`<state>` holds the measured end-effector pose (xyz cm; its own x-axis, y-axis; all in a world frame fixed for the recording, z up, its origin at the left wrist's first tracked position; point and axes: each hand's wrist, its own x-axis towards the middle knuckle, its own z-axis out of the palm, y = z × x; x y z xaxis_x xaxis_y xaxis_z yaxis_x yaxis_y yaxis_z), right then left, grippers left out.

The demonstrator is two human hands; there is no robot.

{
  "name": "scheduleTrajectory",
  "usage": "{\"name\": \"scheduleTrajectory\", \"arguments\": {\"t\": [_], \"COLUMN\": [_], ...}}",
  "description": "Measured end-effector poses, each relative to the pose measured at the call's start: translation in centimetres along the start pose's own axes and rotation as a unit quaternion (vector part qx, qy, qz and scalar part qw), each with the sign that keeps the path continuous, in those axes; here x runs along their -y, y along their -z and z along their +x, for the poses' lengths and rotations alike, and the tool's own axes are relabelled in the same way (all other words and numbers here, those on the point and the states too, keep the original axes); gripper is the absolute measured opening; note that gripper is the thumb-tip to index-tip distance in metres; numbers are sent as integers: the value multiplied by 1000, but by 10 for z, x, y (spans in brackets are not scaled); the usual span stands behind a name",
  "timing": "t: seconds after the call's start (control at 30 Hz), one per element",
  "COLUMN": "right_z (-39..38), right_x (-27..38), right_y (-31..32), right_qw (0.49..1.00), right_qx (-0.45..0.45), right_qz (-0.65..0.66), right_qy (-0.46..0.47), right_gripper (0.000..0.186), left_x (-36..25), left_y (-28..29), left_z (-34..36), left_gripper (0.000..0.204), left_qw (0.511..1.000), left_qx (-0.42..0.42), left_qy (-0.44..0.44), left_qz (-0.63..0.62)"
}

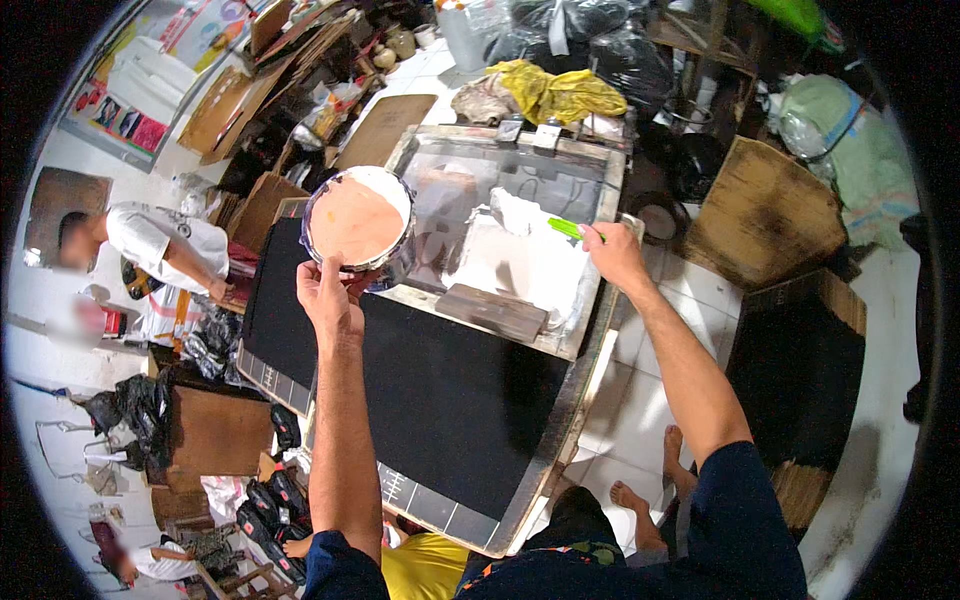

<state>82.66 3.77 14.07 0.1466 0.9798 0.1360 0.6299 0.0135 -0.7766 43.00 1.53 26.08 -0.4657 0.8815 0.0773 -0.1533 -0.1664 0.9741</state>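
My left hand (330, 295) grips the rim of a round bucket (355, 220) of pale peach paste, held over the left part of a framed screen (608, 175). My right hand (615, 255) holds a green-handled tool (565, 228) over the screen's right side, its far end among white paste (530, 265) spread on the mesh. A wooden bar (488, 310) lies along the screen's near edge. Beneath and toward me is a board covered in black material (430, 400).
A person in a white shirt (165, 240) is at the left. Yellow cloth (555, 90) and plastic-wrapped bundles (620, 55) lie beyond the screen. Boards (760, 210) and a black-topped stack (790, 380) are at the right. Black bags (140, 420) are at lower left, above tiled flooring.
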Motion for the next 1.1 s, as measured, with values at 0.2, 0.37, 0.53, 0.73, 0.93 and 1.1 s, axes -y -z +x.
{"name": "scheduleTrajectory", "arguments": {"t": [0.2, 0.37, 0.53, 0.73, 0.93, 1.1], "right_z": [26, 11, -13, -35, -37, -30], "right_x": [-12, -31, -50, -66, -74, -52], "right_y": [-63, -43, -21, -10, -7, 30], "right_qw": [985, 970, 974, 986, 996, 923], "right_qx": [-21, -35, -81, -90, -54, 42], "right_qz": [-117, -171, -119, -104, -4, 254], "right_qy": [125, 172, 176, 96, -69, -285], "right_gripper": [32, 28, 24, 26, 31, 48], "left_x": [-13, -5, 7, 23, 43, 65], "left_y": [21, 23, 13, -16, -41, -57], "left_z": [2, 1, 6, 19, 40, 55], "left_gripper": [22, 21, 21, 20, 19, 20], "left_qw": [999, 999, 998, 996, 989, 986], "left_qx": [-19, -38, -30, 58, 114, 127], "left_qy": [7, 18, 53, 55, 87, 82], "left_qz": [-27, -28, 0, 33, 44, 74]}}
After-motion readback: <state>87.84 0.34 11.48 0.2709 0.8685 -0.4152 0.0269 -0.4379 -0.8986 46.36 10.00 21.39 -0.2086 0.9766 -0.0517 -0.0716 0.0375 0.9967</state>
